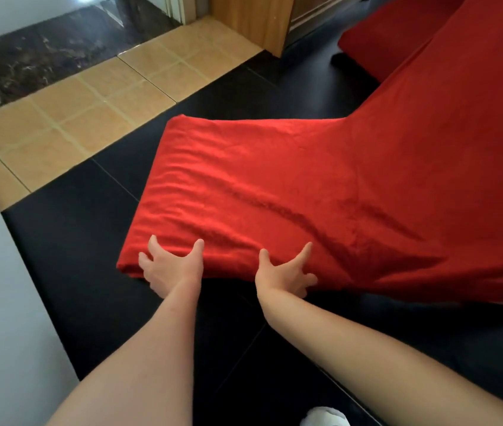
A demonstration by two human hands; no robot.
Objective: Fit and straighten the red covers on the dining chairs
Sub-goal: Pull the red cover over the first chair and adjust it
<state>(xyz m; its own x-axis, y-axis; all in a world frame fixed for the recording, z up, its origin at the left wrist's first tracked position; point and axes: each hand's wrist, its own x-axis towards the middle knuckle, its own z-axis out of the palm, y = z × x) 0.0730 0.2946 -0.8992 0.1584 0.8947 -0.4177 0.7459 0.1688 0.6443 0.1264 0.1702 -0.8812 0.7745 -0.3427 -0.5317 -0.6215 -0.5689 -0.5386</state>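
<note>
Floor: black glossy tiled floor [68,247] is seen under everything, with tan ceramic tiles [90,112] toward ten o'clock.
Cover: wrinkled red fabric chair cover [259,192] is stretched over the chair at centre; its near edge lies at six o'clock, and diagonal creases run toward four o'clock.
Second chair: another red-covered chair [391,35] is seen at one o'clock.
Left hand: left hand [171,265] is spread, fingers laid over the near edge, thumb on top.
Right hand: right hand [287,272] is spread likewise, just beside it.
Technique: the edge should probably be drawn evenly by both hands, so the creases are pulled out without skewing the seam.
</note>
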